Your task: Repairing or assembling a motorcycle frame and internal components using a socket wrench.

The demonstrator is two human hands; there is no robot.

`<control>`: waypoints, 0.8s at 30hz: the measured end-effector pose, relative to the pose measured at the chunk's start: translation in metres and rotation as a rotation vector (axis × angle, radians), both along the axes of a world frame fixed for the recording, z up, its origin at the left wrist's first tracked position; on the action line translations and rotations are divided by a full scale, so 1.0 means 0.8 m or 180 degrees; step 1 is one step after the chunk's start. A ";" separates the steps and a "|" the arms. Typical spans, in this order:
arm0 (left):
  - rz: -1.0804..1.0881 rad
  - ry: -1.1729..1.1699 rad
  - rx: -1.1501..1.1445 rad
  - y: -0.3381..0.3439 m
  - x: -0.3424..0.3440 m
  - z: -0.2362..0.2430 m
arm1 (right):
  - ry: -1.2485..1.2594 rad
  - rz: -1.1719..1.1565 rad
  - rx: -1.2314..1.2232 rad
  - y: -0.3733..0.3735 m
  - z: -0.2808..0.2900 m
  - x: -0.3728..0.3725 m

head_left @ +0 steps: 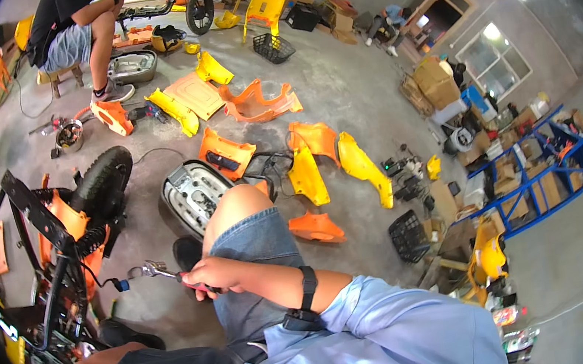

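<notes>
My right hand [208, 277] is closed around the red handle of a wrench [157, 268] with a shiny metal head. The tool is held above the floor between my knees, its head pointing left. Left of it stands a partly stripped scooter frame [50, 238] with a black tire [104, 182], a coil spring shock absorber and orange panels. A loose cable with a blue connector [123, 285] hangs from the frame near the wrench head. My left hand is out of view.
Yellow and orange body panels [307, 177] lie around the floor ahead. A grey scooter seat shell [194, 192] rests beside my right knee. A person [69, 34] sits at the far left near another frame. Cluttered boxes and a blue rack [546, 180] stand at right.
</notes>
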State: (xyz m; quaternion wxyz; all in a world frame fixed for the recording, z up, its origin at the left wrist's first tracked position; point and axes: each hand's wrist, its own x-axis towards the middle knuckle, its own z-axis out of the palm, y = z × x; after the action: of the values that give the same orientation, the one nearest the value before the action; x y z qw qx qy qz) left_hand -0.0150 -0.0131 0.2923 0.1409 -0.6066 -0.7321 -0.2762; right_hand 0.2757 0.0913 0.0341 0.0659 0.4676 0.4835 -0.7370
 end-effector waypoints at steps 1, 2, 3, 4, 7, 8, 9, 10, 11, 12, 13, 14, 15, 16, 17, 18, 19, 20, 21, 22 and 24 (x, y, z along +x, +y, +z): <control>-0.0172 0.0087 -0.0314 0.006 0.002 -0.008 | 0.0020 0.0050 0.0086 0.000 0.000 0.000; -0.0269 0.0113 -0.0503 0.011 0.004 -0.016 | 0.0012 0.0012 -0.0046 -0.001 -0.001 0.001; -0.0371 0.0136 -0.0637 0.014 0.004 -0.023 | 0.0065 -0.0053 -0.0113 -0.002 -0.002 0.002; -0.0443 0.0152 -0.0725 0.017 0.006 -0.028 | 0.0061 -0.0102 -0.0167 -0.002 -0.005 0.003; -0.0516 0.0182 -0.0793 0.018 0.009 -0.033 | 0.0176 0.0125 0.0207 -0.004 -0.011 0.004; -0.0543 0.0191 -0.0834 0.019 0.010 -0.033 | 0.0172 0.0025 0.0133 -0.006 -0.013 0.003; -0.0577 0.0186 -0.0858 0.019 0.012 -0.034 | 0.0142 0.0038 0.0075 -0.010 -0.013 0.003; -0.0581 0.0185 -0.0858 0.019 0.013 -0.034 | 0.0175 0.0066 0.0110 -0.010 -0.012 0.002; -0.0582 0.0202 -0.0854 0.017 0.014 -0.034 | 0.0213 0.0141 0.0199 -0.009 -0.011 -0.002; -0.0566 0.0208 -0.0863 0.015 0.015 -0.034 | 0.0201 0.0172 0.0232 -0.009 -0.008 -0.003; -0.0571 0.0211 -0.0852 0.012 0.015 -0.034 | 0.0276 0.0139 0.0151 -0.010 -0.006 -0.004; -0.0581 0.0206 -0.0827 0.009 0.016 -0.035 | 0.0298 0.0141 0.0130 -0.009 -0.003 -0.004; -0.0592 0.0193 -0.0835 0.007 0.016 -0.036 | 0.0162 0.0069 0.0006 -0.012 -0.002 -0.005; -0.0565 0.0144 -0.0818 0.002 0.016 -0.038 | 0.0245 0.0200 0.0072 -0.012 -0.001 -0.004; -0.0582 0.0155 -0.0835 0.001 0.015 -0.041 | 0.0245 0.0146 0.0161 -0.015 -0.001 -0.004; -0.0600 0.0142 -0.0847 -0.001 0.014 -0.042 | 0.0251 0.0036 0.0389 -0.016 0.000 -0.001; -0.0637 0.0152 -0.0864 -0.003 0.013 -0.044 | 0.0240 0.0046 0.0155 -0.015 0.002 0.001; -0.0679 0.0182 -0.0877 -0.004 0.011 -0.044 | 0.0348 -0.0038 0.0002 -0.017 0.002 0.000; -0.0704 0.0204 -0.0887 -0.006 0.009 -0.044 | 0.0304 -0.0027 -0.0052 -0.015 0.004 0.003; -0.0721 0.0233 -0.0875 -0.009 0.008 -0.043 | 0.0289 -0.0046 -0.0013 -0.015 0.006 0.004; -0.0738 0.0276 -0.0876 -0.015 0.008 -0.041 | 0.0299 -0.0048 -0.0013 -0.014 0.011 0.006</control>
State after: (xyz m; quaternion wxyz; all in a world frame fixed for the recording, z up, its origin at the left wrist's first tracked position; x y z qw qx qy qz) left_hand -0.0084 -0.0252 0.2593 0.0553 -0.7118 -0.6813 -0.1614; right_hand 0.2803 0.0805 0.0430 0.0385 0.4360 0.4811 -0.7596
